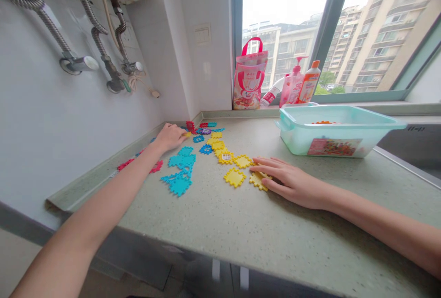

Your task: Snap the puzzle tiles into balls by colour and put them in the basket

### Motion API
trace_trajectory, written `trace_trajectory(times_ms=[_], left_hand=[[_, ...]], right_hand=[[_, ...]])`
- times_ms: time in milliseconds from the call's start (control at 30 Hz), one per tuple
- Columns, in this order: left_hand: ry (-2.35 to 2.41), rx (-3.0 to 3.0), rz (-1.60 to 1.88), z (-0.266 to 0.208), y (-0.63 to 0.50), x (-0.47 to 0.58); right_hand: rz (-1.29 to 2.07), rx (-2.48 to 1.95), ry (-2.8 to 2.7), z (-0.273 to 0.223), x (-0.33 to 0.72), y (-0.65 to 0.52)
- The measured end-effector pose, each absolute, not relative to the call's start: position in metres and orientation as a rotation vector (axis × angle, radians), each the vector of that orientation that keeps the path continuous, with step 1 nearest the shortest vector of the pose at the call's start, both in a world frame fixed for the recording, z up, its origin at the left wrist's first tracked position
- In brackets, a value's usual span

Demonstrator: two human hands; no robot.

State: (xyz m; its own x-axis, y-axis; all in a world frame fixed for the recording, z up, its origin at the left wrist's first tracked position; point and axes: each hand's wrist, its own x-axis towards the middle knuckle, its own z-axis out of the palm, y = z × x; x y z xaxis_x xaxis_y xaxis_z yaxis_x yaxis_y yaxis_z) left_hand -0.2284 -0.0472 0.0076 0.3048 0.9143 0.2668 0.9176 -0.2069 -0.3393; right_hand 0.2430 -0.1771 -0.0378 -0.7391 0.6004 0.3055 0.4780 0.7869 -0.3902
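My left hand (170,137) reaches to the back left of the counter, its fingers closed on a small yellow toothed plastic tile (188,134) that is partly hidden. My right hand (296,182) lies flat with fingers spread, touching a yellow tile (257,180) that it partly covers. Just left of it are another yellow tile (234,177) and a chain of yellow tiles (244,161) running towards the back. Turquoise tiles (181,183) lie in a cluster between my arms. Blue tiles (206,149) and red tiles (190,126) sit farther back.
A translucent mint-green tub (299,134) with orange pieces inside stands on the counter (206,224) at right, beside a sink (416,141). By the window are a pink bag (250,82), a pump bottle (292,84) and an orange-capped bottle (309,84). More red tiles (126,164) lie behind my left forearm.
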Motion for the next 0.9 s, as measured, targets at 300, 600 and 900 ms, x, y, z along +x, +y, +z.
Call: trace_trajectory(times_ms=[300,600,900], left_hand=[[-1.459,-2.313,-0.546,0.021,-0.083,-0.177],[-1.466,-2.555,-0.447,-0.002,-0.096,-0.137],[-1.688,-2.469,-0.219,0.007,-0.069,-0.198]], right_hand=[[0.399,-0.810,-2.550,-0.035,0.242,-0.177],[0.407,-0.785,-2.545,-0.033,0.241,-0.178],[0.391,-0.777,-2.576,-0.028,0.243,-0.177]])
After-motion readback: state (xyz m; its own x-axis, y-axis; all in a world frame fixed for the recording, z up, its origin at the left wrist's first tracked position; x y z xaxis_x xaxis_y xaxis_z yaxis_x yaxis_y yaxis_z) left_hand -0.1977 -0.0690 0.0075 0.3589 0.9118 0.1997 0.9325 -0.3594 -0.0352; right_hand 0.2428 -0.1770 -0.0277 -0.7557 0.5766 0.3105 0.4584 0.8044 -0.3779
